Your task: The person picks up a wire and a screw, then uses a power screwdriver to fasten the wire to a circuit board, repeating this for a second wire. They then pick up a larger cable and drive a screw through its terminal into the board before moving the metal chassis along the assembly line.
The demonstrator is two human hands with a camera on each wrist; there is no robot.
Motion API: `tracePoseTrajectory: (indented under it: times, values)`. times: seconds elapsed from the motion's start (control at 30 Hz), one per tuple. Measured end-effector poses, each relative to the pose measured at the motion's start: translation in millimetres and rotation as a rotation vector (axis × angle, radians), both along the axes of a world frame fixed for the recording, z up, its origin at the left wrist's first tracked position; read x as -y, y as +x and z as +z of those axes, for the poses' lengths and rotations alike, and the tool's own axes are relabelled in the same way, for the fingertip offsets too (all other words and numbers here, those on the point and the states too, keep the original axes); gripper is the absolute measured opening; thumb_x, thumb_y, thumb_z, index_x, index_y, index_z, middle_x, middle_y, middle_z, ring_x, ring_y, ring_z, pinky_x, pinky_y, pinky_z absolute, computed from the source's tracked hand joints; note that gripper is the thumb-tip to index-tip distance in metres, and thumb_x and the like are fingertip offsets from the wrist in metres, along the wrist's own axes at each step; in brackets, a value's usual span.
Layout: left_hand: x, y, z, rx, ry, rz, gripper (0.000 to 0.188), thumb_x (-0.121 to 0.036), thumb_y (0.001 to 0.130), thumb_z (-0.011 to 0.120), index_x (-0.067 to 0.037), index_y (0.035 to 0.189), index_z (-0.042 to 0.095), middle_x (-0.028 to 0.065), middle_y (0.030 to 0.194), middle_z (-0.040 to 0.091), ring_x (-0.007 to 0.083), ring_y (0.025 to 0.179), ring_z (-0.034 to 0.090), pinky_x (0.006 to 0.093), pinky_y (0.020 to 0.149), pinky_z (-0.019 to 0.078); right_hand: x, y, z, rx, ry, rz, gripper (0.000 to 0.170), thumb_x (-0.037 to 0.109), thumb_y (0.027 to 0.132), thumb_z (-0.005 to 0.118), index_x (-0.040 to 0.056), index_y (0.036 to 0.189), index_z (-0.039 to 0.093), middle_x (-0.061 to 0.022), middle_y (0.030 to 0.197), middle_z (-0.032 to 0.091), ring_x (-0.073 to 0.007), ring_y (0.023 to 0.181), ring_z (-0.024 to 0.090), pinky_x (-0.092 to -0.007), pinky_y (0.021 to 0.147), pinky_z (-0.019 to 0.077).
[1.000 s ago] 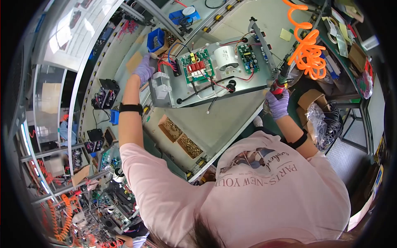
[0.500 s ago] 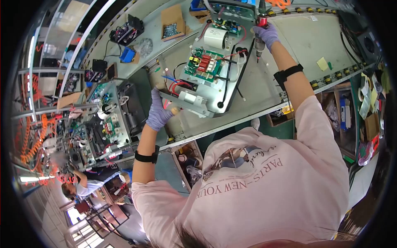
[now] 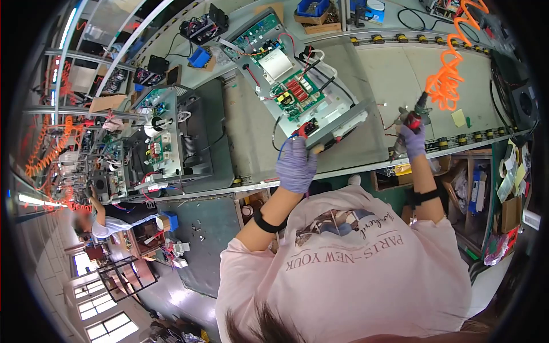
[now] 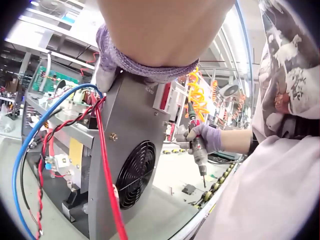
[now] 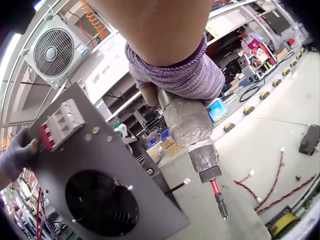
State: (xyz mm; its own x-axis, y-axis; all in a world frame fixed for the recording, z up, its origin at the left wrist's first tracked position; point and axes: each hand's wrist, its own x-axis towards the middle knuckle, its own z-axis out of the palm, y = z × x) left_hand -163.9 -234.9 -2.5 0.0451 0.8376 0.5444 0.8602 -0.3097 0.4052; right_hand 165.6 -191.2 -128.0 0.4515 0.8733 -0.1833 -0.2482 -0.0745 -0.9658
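Note:
A metal chassis (image 3: 334, 111) stands turned at an angle on the bench, carrying a green circuit board (image 3: 297, 94) and a white cylinder (image 3: 276, 64). Its grey end panel (image 4: 132, 120) has a round black fan grille (image 5: 100, 202). My gloved left hand (image 3: 296, 166) grips the top edge of that panel, thumb on the outer face beside a red-and-white connector block (image 5: 62, 125). Blue and red wires (image 4: 103, 155) hang close by the fingers. Off to the right, my gloved right hand (image 3: 413, 140) holds a power screwdriver (image 5: 205, 155), its bit pointing down, apart from the chassis.
An orange coiled hose (image 3: 449, 74) hangs above the screwdriver. Red-and-black wires (image 5: 275, 185) and a small black part (image 5: 310, 140) lie on the right of the bench. Another open chassis (image 3: 166, 137) stands at the left. Yellow-black rollers (image 3: 463, 139) line the bench edge.
The chassis has swung counterclockwise, its fan panel coming from the left round to the front right with my left hand. My right hand has drawn away from it with the screwdriver. The head view has shifted.

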Motion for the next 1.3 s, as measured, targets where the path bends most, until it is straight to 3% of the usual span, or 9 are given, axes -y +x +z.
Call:
tracePoseTrajectory:
  times: [0.27,0.53,0.6,0.73,0.83,0.97,1.07,1.2,1.3]
  values:
    - [-8.0,61.8,17.5,-0.134,-0.271,0.099,0.051,-0.031,0.074,0.065,-0.001,0.110,0.044,0.0198,0.097,0.056,0.0323,0.062,0.059,0.0388,0.049,0.0472,53.7,-5.3,86.5,-0.128,0.115,0.247,0.039,0.000,0.062,0.064,0.0021,0.099,0.052,-0.0148,0.099,0.057,-0.0225,0.083,0.059,-0.0301,0.063,0.0501]
    - [12.2,21.7,76.5,0.065,-0.085,-0.525,0.090,-0.053,0.066,0.065,0.005,0.126,0.031,0.0262,0.115,0.046,0.0417,0.109,0.044,0.0405,0.092,0.0371,81.4,-100.7,181.2,-0.556,0.477,0.532,0.038,0.015,0.064,0.071,0.0088,0.094,0.048,-0.0093,0.091,0.045,-0.0210,0.077,0.048,-0.0334,0.067,0.0469]
    - [26.3,16.7,84.3,0.455,-0.689,-0.930,0.096,-0.060,0.061,0.066,0.004,0.125,0.034,0.0260,0.117,0.045,0.0415,0.108,0.045,0.0392,0.092,0.0369,85.5,-138.7,192.0,-0.738,0.638,0.528,0.037,0.014,0.064,0.073,0.0066,0.094,0.052,-0.0171,0.109,0.049,-0.0267,0.087,0.054,-0.0354,0.070,0.0498]
    - [14.0,-37.0,73.7,0.334,-0.983,-0.846,0.081,-0.041,0.061,0.074,-0.004,0.124,0.040,0.0183,0.099,0.058,0.0318,0.090,0.059,0.0340,0.077,0.0466,93.9,-185.2,206.9,-0.380,0.426,0.486,0.042,0.015,0.069,0.070,0.0062,0.105,0.052,-0.0163,0.118,0.047,-0.0247,0.094,0.053,-0.0321,0.075,0.0479]
    - [9.4,-98.9,64.0,0.151,-0.684,-0.797,0.059,-0.030,0.063,0.071,-0.009,0.114,0.049,0.0135,0.086,0.060,0.0289,0.071,0.061,0.0356,0.062,0.0482,98.6,-191.8,244.0,0.804,0.080,1.267,0.037,0.021,0.074,0.065,0.0043,0.105,0.057,-0.0153,0.107,0.057,-0.0175,0.097,0.057,-0.0293,0.079,0.0454]
    - [3.4,-148.8,60.9,-0.326,-0.554,-0.835,0.037,-0.021,0.072,0.058,-0.014,0.108,0.052,0.0066,0.069,0.056,0.0232,0.054,0.058,0.0359,0.048,0.0451,105.9,-232.2,274.4,0.476,0.255,0.883,0.028,0.024,0.075,0.062,0.0029,0.094,0.062,-0.0136,0.095,0.060,-0.0265,0.086,0.059,-0.0300,0.074,0.0461]
    - [0.6,-162.4,61.2,-0.506,-0.312,-0.899,0.037,-0.019,0.062,0.065,-0.013,0.098,0.057,0.0013,0.064,0.052,0.0185,0.057,0.057,0.0335,0.050,0.0428,86.4,-269.8,253.7,1.252,0.188,0.839,0.045,0.033,0.069,0.066,0.0006,0.101,0.058,-0.0171,0.089,0.059,-0.0322,0.083,0.058,-0.0352,0.071,0.0461]
    - [-19.4,-183.9,39.9,-0.390,-0.264,-0.992,0.038,-0.022,0.063,0.064,-0.016,0.100,0.057,0.0019,0.077,0.057,0.0185,0.070,0.057,0.0324,0.058,0.0439,99.7,-269.2,177.7,0.676,-0.221,1.315,0.064,0.046,0.066,0.067,-0.0034,0.105,0.053,-0.0213,0.088,0.058,-0.0364,0.083,0.056,-0.0374,0.071,0.0456]
    - [-47.8,-210.5,-32.1,-0.165,-0.299,-0.417,0.056,-0.029,0.065,0.067,-0.007,0.114,0.049,0.0121,0.105,0.054,0.0268,0.100,0.049,0.0359,0.084,0.0403,88.4,-289.3,196.9,0.589,-0.562,1.239,0.063,0.041,0.065,0.069,-0.0024,0.107,0.053,-0.0186,0.087,0.059,-0.0288,0.078,0.058,-0.0335,0.070,0.0458]
